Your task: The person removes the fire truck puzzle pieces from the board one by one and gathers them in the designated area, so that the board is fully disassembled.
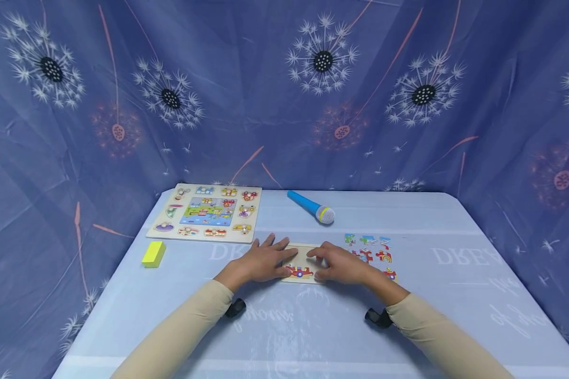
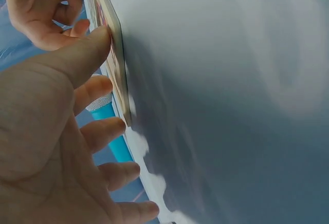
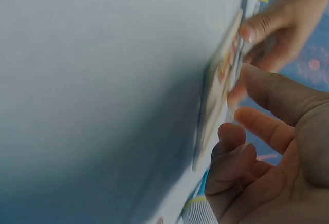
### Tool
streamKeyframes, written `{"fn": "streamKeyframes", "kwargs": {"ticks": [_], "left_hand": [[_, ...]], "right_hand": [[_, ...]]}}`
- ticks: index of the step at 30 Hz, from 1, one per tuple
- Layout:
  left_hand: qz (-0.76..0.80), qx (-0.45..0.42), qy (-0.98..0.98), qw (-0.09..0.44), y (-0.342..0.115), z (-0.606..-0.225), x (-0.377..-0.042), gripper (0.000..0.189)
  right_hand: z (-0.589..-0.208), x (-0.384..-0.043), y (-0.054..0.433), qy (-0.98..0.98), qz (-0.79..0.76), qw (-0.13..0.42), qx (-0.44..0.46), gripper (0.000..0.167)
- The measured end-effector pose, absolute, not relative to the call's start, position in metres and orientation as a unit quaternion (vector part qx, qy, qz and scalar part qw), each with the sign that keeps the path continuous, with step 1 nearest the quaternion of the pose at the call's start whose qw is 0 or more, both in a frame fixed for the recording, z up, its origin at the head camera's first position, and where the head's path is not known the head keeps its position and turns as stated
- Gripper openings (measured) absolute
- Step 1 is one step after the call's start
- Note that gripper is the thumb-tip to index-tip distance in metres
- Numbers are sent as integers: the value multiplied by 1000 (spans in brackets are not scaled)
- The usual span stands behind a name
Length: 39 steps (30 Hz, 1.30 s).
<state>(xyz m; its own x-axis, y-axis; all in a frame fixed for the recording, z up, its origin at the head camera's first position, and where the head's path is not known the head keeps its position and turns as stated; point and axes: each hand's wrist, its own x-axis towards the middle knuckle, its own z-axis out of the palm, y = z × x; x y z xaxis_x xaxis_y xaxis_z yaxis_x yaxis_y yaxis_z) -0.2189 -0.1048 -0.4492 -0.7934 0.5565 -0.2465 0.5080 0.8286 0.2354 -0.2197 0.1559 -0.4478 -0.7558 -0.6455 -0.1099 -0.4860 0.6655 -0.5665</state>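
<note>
A small wooden puzzle board (image 1: 301, 257) lies on the table between the two hands, with a red and blue vehicle picture (image 1: 300, 272) along its near side. My left hand (image 1: 265, 259) rests at the board's left edge, fingers spread; in the left wrist view its thumb (image 2: 97, 47) touches the board's face. My right hand (image 1: 343, 265) hovers over the right side, its thumb and index finger apart and the other fingers curled loosely, nothing held. Loose jigsaw pieces (image 1: 384, 256) lie in rows just right of the board, some partly hidden by the right hand.
Behind the hands lies a blue toy microphone (image 1: 308, 204). A larger picture puzzle board (image 1: 204, 237) with knobbed pieces sits at the back left, and a yellow block (image 1: 154, 254) stands in front of it. A blue dandelion-patterned curtain (image 1: 265, 95) hangs around the table.
</note>
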Motion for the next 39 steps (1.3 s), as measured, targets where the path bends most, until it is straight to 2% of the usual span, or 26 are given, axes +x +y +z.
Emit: {"fn": "streamKeyframes", "kwargs": {"ticks": [21, 39], "left_hand": [[75, 278, 945, 155, -101, -451, -216, 57], [71, 281, 944, 155, -101, -451, -216, 58]], "right_hand": [[-455, -213, 138, 892, -252, 165, -338, 34], [-454, -213, 132, 893, -254, 174, -329, 37]]}}
